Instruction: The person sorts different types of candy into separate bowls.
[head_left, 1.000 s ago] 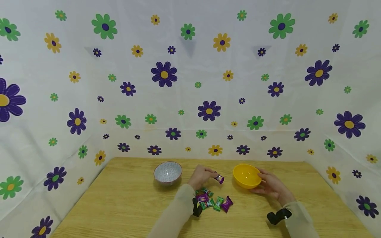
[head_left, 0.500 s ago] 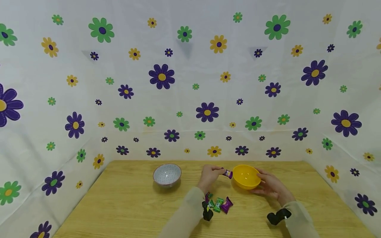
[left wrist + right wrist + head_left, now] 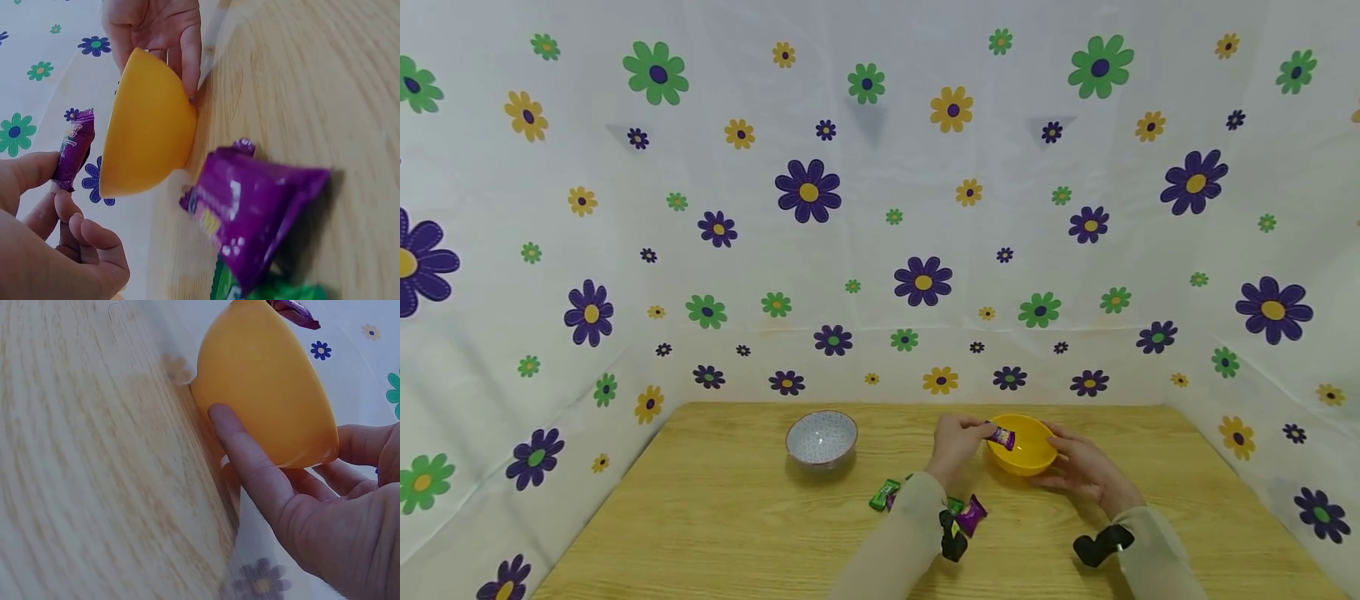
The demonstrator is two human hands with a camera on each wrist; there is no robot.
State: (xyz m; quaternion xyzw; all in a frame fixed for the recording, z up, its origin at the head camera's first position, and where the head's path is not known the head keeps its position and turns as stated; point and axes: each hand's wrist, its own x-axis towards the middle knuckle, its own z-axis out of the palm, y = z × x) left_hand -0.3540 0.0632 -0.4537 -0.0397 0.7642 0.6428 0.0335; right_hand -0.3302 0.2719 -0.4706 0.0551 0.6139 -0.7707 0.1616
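Note:
My left hand pinches a purple-wrapped candy between thumb and fingers, over the near-left side of a yellow bowl. The left wrist view shows that candy apart from the bowl's rim. On the bowl's right side, my right hand grips it, with fingers against the outer wall and at the rim. The bowl stands on the wooden table. Closer to me lie a purple candy and a green candy; the left sleeve partly hides others between them.
A pale patterned bowl with a reddish rim stands to the left on the wooden table. A white flowered cloth rises behind the table and along both sides.
My left hand has moved right with the purple candy, from the space between the bowls to over the yellow bowl. The right hand and both bowls stay in place.

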